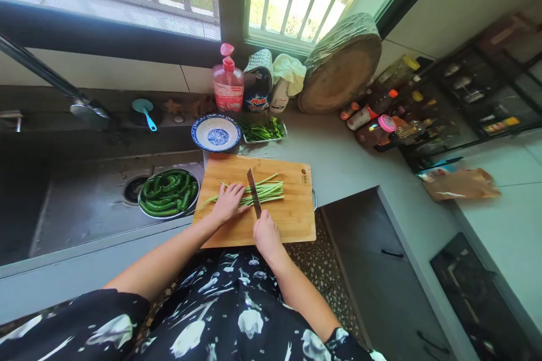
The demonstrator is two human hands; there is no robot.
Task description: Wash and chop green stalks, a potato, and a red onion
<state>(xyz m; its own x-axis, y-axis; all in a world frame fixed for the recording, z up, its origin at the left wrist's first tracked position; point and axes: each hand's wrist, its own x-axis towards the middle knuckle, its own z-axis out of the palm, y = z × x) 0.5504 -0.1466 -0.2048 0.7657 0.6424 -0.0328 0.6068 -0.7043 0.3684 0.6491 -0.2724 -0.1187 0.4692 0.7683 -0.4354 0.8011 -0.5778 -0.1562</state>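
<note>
On the wooden cutting board (292, 223) lies a bunch of thin green stems (271, 192). My left hand (230, 201) presses down on the bunch from the left, fingers curled over it. A kitchen knife (254, 192) is in my right hand (266, 232), its blade across the stems just right of my left fingers. Cut ends lie to the right of the blade. Behind the board, a tray of leafy greens (263, 131) stands beside a blue-and-white plate (217, 132).
A bowl of green peppers (168, 194) sits in the sink (84, 192) at left. Along the window stand a pink soap bottle (228, 84), a dark detergent bottle (257, 93) and a round wooden block (341, 70). Sauce bottles and jars (376, 131) crowd the right corner.
</note>
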